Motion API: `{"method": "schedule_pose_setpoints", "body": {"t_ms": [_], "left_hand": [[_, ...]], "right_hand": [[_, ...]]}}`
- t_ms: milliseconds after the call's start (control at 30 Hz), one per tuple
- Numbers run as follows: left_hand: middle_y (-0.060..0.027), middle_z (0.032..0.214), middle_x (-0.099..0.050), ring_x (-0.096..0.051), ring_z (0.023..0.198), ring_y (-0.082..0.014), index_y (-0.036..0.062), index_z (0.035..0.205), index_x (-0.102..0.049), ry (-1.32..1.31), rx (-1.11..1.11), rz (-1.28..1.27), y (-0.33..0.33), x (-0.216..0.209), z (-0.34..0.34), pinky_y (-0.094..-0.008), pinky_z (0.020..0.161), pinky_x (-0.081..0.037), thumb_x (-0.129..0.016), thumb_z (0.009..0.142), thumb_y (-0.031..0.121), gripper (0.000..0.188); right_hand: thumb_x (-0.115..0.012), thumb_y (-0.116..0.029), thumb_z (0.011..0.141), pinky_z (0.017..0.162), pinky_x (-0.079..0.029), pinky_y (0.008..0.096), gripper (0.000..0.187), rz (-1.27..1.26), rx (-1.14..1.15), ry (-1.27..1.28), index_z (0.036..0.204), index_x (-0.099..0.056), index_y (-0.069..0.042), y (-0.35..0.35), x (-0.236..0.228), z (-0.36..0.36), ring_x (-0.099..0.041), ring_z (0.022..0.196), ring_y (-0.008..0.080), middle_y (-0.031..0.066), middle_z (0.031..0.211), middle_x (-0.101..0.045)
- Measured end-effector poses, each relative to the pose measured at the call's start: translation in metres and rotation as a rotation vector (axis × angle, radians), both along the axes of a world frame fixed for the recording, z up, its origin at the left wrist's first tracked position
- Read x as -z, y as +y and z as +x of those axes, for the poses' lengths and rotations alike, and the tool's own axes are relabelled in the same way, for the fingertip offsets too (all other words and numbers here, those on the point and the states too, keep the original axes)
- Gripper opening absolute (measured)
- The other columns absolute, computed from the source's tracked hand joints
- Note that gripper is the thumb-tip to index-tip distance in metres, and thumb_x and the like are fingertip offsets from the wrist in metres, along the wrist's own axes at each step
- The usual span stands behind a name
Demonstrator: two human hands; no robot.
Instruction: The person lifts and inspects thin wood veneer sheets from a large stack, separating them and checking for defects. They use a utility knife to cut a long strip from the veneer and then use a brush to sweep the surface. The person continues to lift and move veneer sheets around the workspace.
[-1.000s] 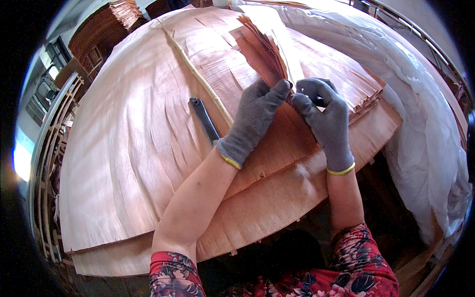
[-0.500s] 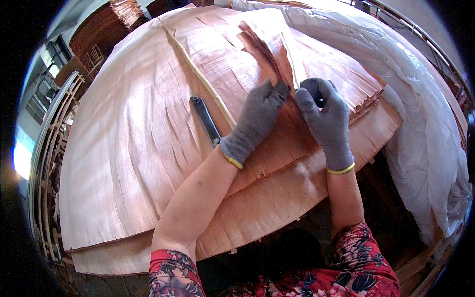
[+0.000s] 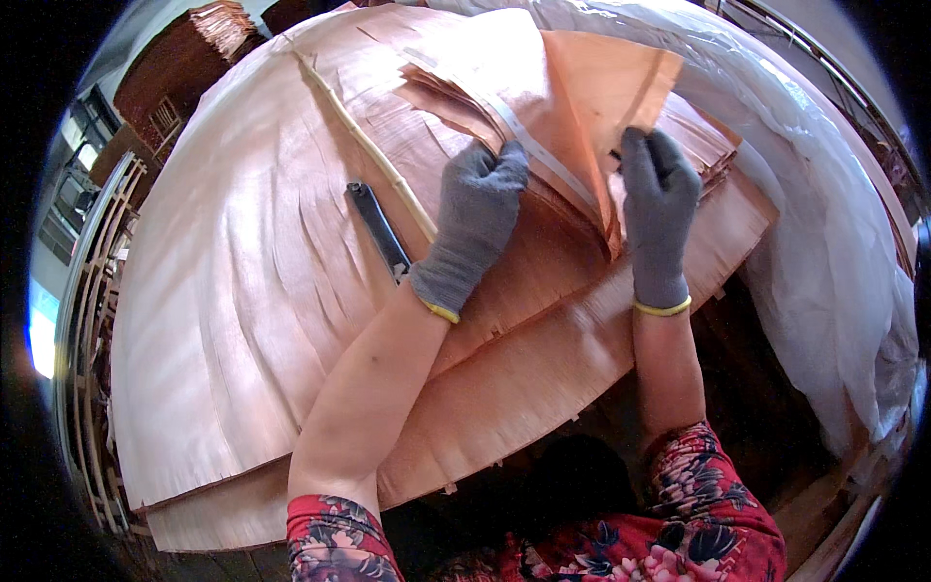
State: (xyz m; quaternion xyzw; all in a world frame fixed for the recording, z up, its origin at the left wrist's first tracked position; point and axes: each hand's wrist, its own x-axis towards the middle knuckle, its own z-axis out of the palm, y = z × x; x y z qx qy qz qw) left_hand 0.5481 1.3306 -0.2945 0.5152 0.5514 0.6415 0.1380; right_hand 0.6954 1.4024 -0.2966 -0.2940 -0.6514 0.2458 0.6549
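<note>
In grey gloves with yellow cuffs, both my hands work over a broad stack of thin pinkish-brown wood veneer sheets (image 3: 223, 291). My left hand (image 3: 473, 218) is closed on a bundle of narrow veneer strips (image 3: 448, 102), which fans out away from me. To its right, my right hand (image 3: 661, 209) pinches the edge of an orange-brown veneer piece (image 3: 616, 82) that stands raised and folded over. Left of my left hand lie a long pale jointed stick (image 3: 373, 153), like bamboo, and a slim black tool (image 3: 375, 228), its near end by my glove.
Crumpled translucent plastic sheeting (image 3: 824, 281) drapes down the right side. Slatted wooden racking (image 3: 92, 369) runs along the left edge. A tall pile of brown sheets (image 3: 179, 73) stands at the back left. Layered veneer edges (image 3: 713, 165) jut out right of my right hand.
My right hand has moved slightly right and up, opening out the orange-brown veneer piece. My left hand has shifted left with the strips, which now lean further left.
</note>
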Motion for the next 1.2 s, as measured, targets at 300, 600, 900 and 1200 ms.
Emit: {"method": "schedule_pose_setpoints", "body": {"t_ms": [300,600,900,1200], "left_hand": [[0.0050,0.056,-0.038,-0.033,0.053,-0.0056,0.0048,0.060,-0.051,-0.117,0.014,-0.028,-0.006,-0.007,0.007,-0.0249,0.045,-0.028,-0.056,0.086,0.022,0.031],[0.0023,0.073,-0.054,-0.044,0.069,-0.0062,0.0012,0.082,-0.060,-0.065,0.152,0.044,0.003,0.004,-0.005,-0.0226,0.062,-0.039,-0.053,0.088,0.022,0.023],[-0.0044,0.073,-0.058,-0.050,0.067,-0.0106,-0.0012,0.087,-0.058,-0.044,0.173,0.055,0.003,0.003,-0.002,-0.0251,0.059,-0.042,-0.051,0.088,0.024,0.026],[-0.0073,0.071,-0.059,-0.051,0.065,-0.0120,-0.0019,0.089,-0.057,-0.009,0.198,0.045,0.005,0.005,-0.004,-0.0247,0.058,-0.043,-0.050,0.088,0.024,0.027]], "right_hand": [[-0.071,-0.014,0.072,0.072,-0.046,0.0310,0.024,0.486,0.105,-0.176,0.092,-0.061,-0.004,-0.013,-0.013,-0.003,-0.057,0.082,0.0217,0.0097,0.089,-0.061],[-0.074,-0.026,0.068,0.059,-0.047,0.0269,0.030,0.185,-0.157,-0.232,0.084,-0.062,-0.003,-0.014,-0.006,-0.014,-0.058,0.064,0.0155,0.0075,0.077,-0.059],[-0.073,-0.027,0.070,0.057,-0.045,0.0262,0.028,0.105,-0.151,-0.268,0.082,-0.062,-0.004,-0.017,-0.006,-0.012,-0.055,0.060,0.0143,0.0066,0.073,-0.057],[-0.068,-0.023,0.074,0.057,-0.045,0.0274,0.021,0.101,-0.109,-0.297,0.082,-0.063,-0.004,-0.016,-0.005,-0.012,-0.057,0.059,0.0162,0.0087,0.071,-0.058]]}}
